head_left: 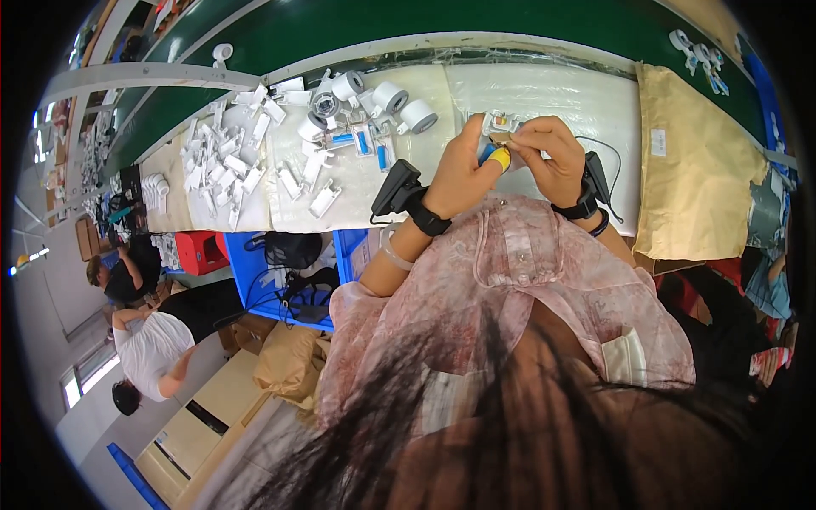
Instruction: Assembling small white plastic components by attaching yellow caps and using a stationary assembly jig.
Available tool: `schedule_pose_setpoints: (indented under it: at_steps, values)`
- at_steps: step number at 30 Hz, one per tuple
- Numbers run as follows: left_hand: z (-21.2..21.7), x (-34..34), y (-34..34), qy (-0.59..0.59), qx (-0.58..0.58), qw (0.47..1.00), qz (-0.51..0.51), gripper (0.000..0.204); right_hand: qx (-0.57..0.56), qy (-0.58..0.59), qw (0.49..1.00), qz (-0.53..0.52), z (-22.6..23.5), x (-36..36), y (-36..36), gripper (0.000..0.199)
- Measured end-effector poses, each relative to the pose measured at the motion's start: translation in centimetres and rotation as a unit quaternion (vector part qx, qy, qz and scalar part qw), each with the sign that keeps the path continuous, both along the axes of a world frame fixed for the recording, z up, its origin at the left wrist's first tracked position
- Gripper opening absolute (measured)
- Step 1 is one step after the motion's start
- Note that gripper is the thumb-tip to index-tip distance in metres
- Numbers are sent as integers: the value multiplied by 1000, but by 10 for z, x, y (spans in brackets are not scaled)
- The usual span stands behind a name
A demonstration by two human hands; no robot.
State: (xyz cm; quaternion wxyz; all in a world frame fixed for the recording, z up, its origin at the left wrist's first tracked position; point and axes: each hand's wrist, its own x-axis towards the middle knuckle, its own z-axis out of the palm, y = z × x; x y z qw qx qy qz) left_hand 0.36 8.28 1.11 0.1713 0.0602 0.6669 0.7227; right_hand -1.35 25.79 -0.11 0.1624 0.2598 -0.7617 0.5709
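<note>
My left hand [464, 176] is closed around a small white plastic part [499, 121] with a blue piece [487, 154] showing under it. Something yellow [502, 159] covers the tip of the left thumb. From the other side, my right hand [552, 155] pinches at the same part, thumb and forefinger together. Whatever sits between those fingers is too small to name; a brownish bit shows there. Left of my hands lie white housings with blue cylinders [364, 141] in them, beside several round white lamp-like heads [390, 98].
A heap of white plastic pieces [225, 166] covers the table's left part. Brown paper [693, 170] lies on the right, and a thin black cable [619, 157] curves beside my right wrist. Beyond runs a green surface [510, 21]. A blue crate [246, 272] stands below; people sit at left.
</note>
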Motion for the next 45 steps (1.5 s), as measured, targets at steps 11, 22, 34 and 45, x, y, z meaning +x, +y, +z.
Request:
schedule_pose_setpoints:
  at_steps: [11, 22, 34, 45]
  values:
    - [-5, 1, 4, 57, -41, 997, 28, 32, -8, 8, 1000, -2, -7, -1, 1, 20]
    - [-2, 1, 4, 38, -60, 997, 23, 29, -12, 6, 1000, -21, -10, 1, 0, 20]
    - [0, 2, 10, 67, -92, 993, 37, 22, 42, 53, 997, -26, -8, 0, 4, 23]
    - [-5, 3, 11, 46, -67, 996, 31, 21, 94, 126, 988, -4, -7, -6, 9, 26]
